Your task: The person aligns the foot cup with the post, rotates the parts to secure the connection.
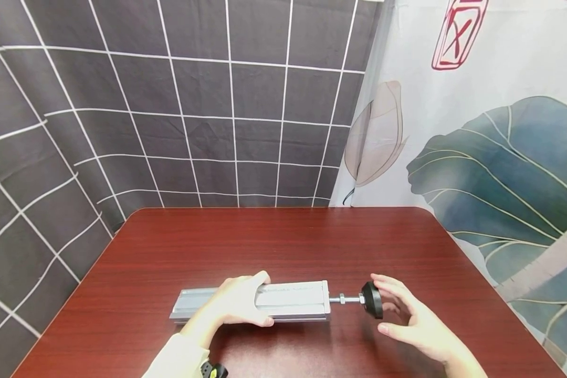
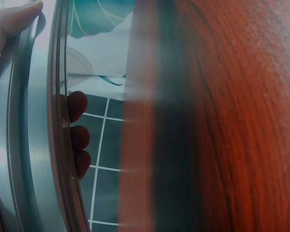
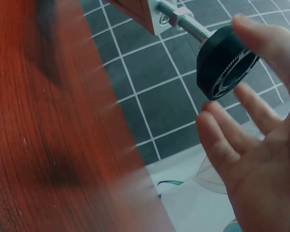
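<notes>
My left hand (image 1: pixel 243 299) grips a long silver aluminium profile (image 1: pixel 293 299) across its middle, thumb on the near side and fingers on the far side. In the left wrist view, fingertips (image 2: pixel 79 137) curl round the edge of the grooved profile (image 2: pixel 38 130), which is held above the table. From its right end sticks out a threaded rod with nuts (image 1: pixel 342 298), ending in a round black levelling foot (image 1: pixel 372 300). My right hand (image 1: pixel 413 320) is spread around the foot's outer side, fingers apart and loosely bent. Whether a fingertip touches the foot, I cannot tell.
The reddish-brown wooden table (image 1: pixel 283 241) lies under both hands. Behind it hangs a dark grey curtain (image 1: pixel 208 121) with white grid lines, and to the right a white curtain with leaf prints (image 1: pixel 510 168). A black band (image 1: pixel 213 370) sits on my left wrist.
</notes>
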Demonstrator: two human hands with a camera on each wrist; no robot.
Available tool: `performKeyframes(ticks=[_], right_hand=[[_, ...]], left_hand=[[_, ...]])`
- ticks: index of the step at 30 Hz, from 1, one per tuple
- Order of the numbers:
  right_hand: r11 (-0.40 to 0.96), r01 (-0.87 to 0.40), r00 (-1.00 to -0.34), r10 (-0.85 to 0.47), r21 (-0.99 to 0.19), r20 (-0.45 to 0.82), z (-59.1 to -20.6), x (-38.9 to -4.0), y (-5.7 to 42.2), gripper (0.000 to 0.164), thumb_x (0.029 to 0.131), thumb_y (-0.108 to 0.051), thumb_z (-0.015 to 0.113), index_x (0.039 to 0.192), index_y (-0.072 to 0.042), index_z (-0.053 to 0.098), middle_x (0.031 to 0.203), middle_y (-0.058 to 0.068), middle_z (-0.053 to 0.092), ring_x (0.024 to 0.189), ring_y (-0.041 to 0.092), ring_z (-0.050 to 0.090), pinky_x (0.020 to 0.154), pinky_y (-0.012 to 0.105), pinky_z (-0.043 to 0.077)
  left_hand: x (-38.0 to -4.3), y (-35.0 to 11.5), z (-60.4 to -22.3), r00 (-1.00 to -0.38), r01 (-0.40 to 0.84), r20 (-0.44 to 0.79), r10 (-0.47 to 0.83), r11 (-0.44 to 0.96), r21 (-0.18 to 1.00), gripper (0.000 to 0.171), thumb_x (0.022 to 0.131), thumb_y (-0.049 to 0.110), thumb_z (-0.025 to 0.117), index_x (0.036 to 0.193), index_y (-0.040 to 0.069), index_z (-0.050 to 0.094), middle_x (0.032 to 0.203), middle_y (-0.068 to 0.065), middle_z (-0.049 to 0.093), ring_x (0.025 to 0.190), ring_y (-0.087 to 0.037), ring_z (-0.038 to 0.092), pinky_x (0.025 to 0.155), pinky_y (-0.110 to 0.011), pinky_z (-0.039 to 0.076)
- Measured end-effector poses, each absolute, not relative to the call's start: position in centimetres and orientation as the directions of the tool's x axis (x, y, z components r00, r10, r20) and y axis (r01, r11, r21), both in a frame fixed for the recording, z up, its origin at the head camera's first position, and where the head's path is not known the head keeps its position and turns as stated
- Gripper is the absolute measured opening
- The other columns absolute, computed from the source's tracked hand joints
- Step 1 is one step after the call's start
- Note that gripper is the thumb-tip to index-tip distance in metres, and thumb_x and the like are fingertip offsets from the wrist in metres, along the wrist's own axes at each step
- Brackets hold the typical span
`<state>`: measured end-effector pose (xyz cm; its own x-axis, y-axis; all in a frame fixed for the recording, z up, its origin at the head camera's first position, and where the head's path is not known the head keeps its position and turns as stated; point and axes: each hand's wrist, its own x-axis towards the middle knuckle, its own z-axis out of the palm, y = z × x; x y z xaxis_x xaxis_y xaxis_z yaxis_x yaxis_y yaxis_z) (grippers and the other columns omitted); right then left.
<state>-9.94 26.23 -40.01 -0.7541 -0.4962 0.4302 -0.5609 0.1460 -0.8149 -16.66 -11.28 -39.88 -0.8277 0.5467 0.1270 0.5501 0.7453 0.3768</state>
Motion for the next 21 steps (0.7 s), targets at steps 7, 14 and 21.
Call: performKeyframes(ticks=[7, 14, 21], right_hand=[[0.235, -0.507, -0.813, -0.448, -0.829, 0.371, -39.66, -9.56, 26.00, 0.062, 0.079, 0.013, 0.063, 0.135, -0.004, 0.043, 0.124, -0.001, 0.049, 0.089, 0.014, 0.060, 0.071, 0.025, 0.049], [0.275, -0.397, -0.886, -0.366, -0.876, 0.286, -39.46, -9.59, 25.66, 0.051, 0.085, 0.007, 0.058, 0.132, -0.008, 0.047, 0.100, 0.000, 0.057, 0.068, 0.016, 0.058, 0.060, 0.029, 0.048], [0.299, -0.381, -0.900, -0.337, -0.875, 0.277, -39.21, -9.53, 25.41, 0.045, 0.088, 0.005, 0.052, 0.130, -0.010, 0.048, 0.095, 0.001, 0.057, 0.056, 0.016, 0.055, 0.060, 0.029, 0.047]], left_hand=[[-16.43, -11.20, -39.65, -0.823, 0.553, 0.121, 0.555, 0.736, 0.390, 0.061, 0.052, 0.056, 0.076, 0.099, 0.027, 0.051, 0.081, 0.016, 0.058, 0.070, -0.004, 0.053, 0.062, -0.030, 0.042], [-16.44, -11.00, -39.72, -0.815, 0.567, 0.128, 0.565, 0.732, 0.378, 0.062, 0.052, 0.057, 0.076, 0.100, 0.027, 0.051, 0.080, 0.015, 0.057, 0.071, -0.004, 0.054, 0.063, -0.030, 0.042], [-16.45, -10.90, -39.93, -0.818, 0.564, 0.131, 0.560, 0.738, 0.369, 0.063, 0.052, 0.058, 0.076, 0.100, 0.027, 0.051, 0.079, 0.015, 0.057, 0.071, -0.004, 0.054, 0.063, -0.030, 0.043]])
